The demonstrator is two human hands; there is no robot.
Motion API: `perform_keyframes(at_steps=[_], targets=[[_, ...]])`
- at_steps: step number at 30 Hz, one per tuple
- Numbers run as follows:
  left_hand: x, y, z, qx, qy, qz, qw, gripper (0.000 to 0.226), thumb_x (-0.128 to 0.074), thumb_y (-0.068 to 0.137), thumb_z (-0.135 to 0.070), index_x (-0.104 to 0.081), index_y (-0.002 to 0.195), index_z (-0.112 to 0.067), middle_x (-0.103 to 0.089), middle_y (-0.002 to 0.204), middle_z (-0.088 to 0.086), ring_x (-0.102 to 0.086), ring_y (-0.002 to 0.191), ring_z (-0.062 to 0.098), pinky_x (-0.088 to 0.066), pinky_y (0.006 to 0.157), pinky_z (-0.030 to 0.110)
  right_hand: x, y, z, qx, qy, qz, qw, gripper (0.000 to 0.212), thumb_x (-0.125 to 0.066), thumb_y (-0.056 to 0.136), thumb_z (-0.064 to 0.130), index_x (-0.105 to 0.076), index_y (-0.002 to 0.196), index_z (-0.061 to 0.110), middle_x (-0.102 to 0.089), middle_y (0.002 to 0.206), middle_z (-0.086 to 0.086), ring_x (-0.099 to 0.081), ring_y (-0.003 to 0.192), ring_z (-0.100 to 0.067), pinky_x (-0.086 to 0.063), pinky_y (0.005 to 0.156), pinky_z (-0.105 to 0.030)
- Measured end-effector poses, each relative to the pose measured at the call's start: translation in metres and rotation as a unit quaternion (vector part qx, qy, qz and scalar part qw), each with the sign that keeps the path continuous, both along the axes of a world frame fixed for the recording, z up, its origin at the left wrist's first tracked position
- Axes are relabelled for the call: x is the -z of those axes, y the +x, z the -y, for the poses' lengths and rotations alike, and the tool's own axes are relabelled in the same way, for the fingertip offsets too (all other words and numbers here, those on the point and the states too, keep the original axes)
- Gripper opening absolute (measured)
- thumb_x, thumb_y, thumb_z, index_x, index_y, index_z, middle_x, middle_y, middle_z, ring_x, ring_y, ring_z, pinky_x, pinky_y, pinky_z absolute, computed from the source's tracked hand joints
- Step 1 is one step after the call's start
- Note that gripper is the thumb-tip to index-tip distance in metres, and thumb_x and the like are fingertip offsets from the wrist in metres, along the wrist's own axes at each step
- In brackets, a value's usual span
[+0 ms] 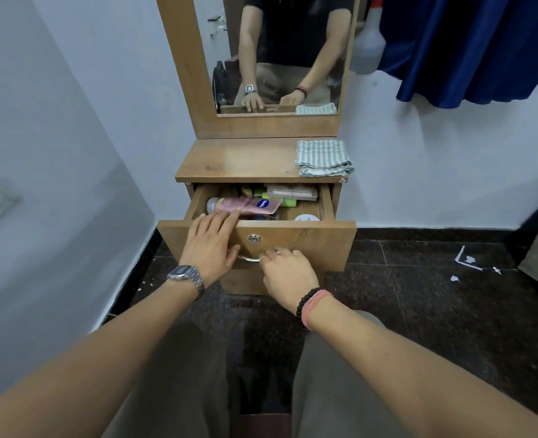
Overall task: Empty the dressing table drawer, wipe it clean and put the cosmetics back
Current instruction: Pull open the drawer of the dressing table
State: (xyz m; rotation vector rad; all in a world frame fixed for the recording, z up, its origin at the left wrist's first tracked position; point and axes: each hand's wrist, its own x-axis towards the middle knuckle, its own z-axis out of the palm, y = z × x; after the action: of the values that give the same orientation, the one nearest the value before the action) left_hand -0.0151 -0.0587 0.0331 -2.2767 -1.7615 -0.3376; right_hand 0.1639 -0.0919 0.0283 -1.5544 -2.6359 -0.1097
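Note:
The wooden drawer (312, 241) of the dressing table stands pulled out. Inside lie a pink tube (245, 205) with a blue logo, a clear flat box (293, 191), green items (288, 202) and a white round lid (307, 218). My left hand (212, 243) rests over the drawer's front edge with its fingers spread, fingertips touching the pink tube. My right hand (288, 271) is curled on the metal handle (248, 259) at the drawer front. A folded green-and-white striped cloth (323, 158) lies on the tabletop at the right.
A mirror (280, 55) in a wooden frame rises behind the tabletop (236, 161). White walls close in on the left and behind. A blue curtain (470, 45) and a plastic bottle (367, 47) are at the upper right. Paper scraps (467, 259) lie on the dark floor.

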Motion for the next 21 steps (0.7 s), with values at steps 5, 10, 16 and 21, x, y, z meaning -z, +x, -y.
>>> perform_keyframes(at_steps=[5, 10, 16, 21], targets=[[0.004, -0.004, 0.013, 0.012, 0.014, 0.006, 1.000, 0.060, -0.046, 0.090, -0.043, -0.038, 0.144, -0.018, -0.051, 0.137, 0.006, -0.045, 0.127, 0.025, -0.025, 0.112, 0.041, -0.027, 0.006, 0.018, -0.104, 0.067, -0.111, 0.986, 0.024, -0.058, 0.083, 0.017, -0.064, 0.107, 0.016, -0.067, 0.114, -0.002, -0.060, 0.100, -0.025, -0.047, 0.078, -0.037], [0.001, -0.010, 0.021, 0.033, 0.037, 0.013, 0.999, 0.062, -0.027, 0.092, -0.052, -0.050, 0.136, -0.015, -0.062, 0.125, 0.006, -0.057, 0.115, 0.024, -0.037, 0.105, 0.039, -0.053, 0.017, 0.011, -0.038, 0.063, -0.090, 0.993, 0.048, -0.052, 0.091, 0.031, -0.046, 0.137, 0.017, -0.035, 0.153, -0.003, -0.037, 0.136, -0.021, -0.034, 0.106, -0.043], [-0.012, -0.021, 0.028, 0.072, 0.033, 0.010, 0.997, 0.058, -0.024, 0.093, -0.051, -0.056, 0.131, -0.021, -0.067, 0.118, 0.001, -0.063, 0.106, 0.021, -0.047, 0.094, 0.035, -0.041, 0.031, 0.018, 0.087, -0.061, -0.079, 0.991, 0.060, -0.043, 0.096, 0.048, -0.030, 0.147, 0.021, -0.025, 0.158, -0.001, -0.022, 0.145, -0.016, -0.012, 0.116, -0.041], [-0.015, -0.024, 0.028, 0.092, 0.060, 0.041, 0.993, 0.051, -0.028, 0.094, -0.049, -0.068, 0.115, -0.025, -0.074, 0.096, -0.004, -0.069, 0.081, 0.017, -0.054, 0.064, 0.028, -0.031, 0.021, 0.026, 0.112, -0.018, -0.087, 0.990, 0.048, -0.042, 0.096, 0.048, -0.044, 0.136, 0.022, -0.051, 0.135, 0.005, -0.042, 0.128, -0.017, -0.018, 0.110, -0.038]])
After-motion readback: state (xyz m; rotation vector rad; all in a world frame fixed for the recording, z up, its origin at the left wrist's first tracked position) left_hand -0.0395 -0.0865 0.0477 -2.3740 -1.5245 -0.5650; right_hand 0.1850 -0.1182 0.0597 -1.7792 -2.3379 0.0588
